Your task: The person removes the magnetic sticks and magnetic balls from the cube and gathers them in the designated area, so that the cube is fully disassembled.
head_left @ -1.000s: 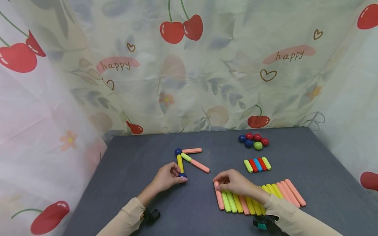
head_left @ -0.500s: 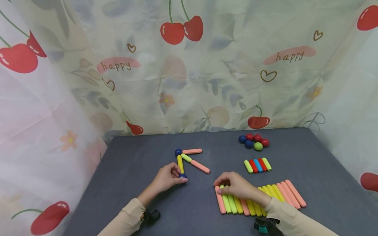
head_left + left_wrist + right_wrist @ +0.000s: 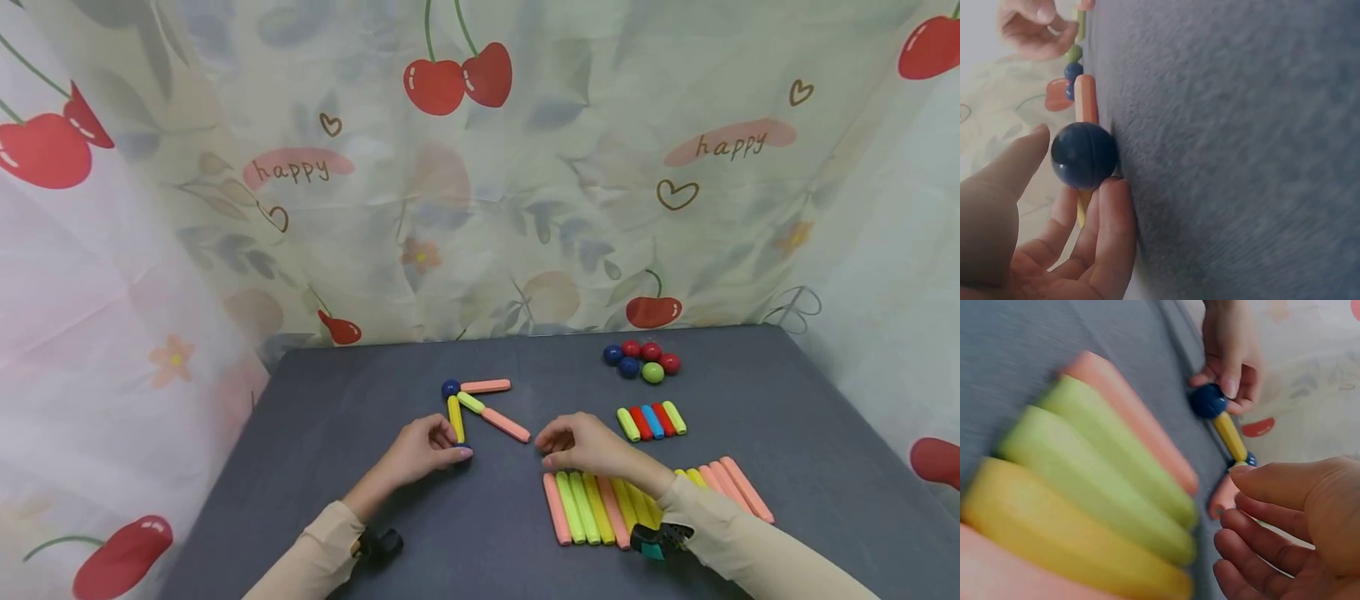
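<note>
My left hand pinches a dark blue ball at the near end of a yellow stick. Another blue ball joins that stick's far end. From it, a pink stick reaches right, while a short green stick and a second pink stick slant down to the right. My right hand hovers with loosely bent fingers and holds nothing. It is just beyond a row of pink, green and yellow sticks, whose leftmost piece is a pink stick. My forearm hides part of the row.
Several red, blue and green balls are clustered at the back right of the dark grey table. Short green, red and blue sticks lie between them and the long row. A patterned curtain hangs along the table's back edge.
The right hand has come off the leftmost pink stick and moved away toward the back. That stick slid slightly nearer beforehand. The left hand stays at the blue ball.
</note>
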Action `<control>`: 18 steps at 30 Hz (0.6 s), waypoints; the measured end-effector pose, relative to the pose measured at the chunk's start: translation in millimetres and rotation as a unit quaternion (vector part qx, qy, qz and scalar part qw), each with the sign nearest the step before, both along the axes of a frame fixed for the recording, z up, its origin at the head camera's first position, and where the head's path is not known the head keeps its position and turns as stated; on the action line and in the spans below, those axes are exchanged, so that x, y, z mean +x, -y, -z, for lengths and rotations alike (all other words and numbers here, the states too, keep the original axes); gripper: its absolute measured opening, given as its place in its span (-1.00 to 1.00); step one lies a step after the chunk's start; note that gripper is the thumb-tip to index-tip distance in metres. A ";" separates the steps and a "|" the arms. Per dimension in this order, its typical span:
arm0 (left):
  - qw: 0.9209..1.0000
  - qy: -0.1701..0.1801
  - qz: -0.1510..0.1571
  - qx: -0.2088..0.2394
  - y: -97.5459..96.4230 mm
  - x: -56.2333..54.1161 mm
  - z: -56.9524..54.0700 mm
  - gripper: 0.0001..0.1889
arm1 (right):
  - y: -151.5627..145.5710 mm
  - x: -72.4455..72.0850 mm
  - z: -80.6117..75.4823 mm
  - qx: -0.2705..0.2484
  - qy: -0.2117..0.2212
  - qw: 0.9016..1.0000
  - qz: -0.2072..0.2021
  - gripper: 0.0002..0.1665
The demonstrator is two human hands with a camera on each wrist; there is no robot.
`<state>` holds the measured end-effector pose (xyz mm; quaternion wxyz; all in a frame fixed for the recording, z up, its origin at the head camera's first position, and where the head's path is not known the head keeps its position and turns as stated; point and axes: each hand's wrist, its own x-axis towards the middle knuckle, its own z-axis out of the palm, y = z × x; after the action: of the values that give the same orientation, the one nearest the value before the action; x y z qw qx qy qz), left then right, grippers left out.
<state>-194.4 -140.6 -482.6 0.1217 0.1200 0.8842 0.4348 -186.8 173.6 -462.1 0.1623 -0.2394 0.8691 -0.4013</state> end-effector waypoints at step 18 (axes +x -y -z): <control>0.996 0.022 -0.066 0.050 -4.7 -17.9 0.4 -0.09 | 62.2 -118.1 1.8 0.014 -0.071 0.997 -0.020 -0.57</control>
<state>-212.4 -135.8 -483.0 0.1058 0.0575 0.8646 0.4878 -304.9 111.4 -463.9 0.1112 -0.2821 0.8792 -0.3674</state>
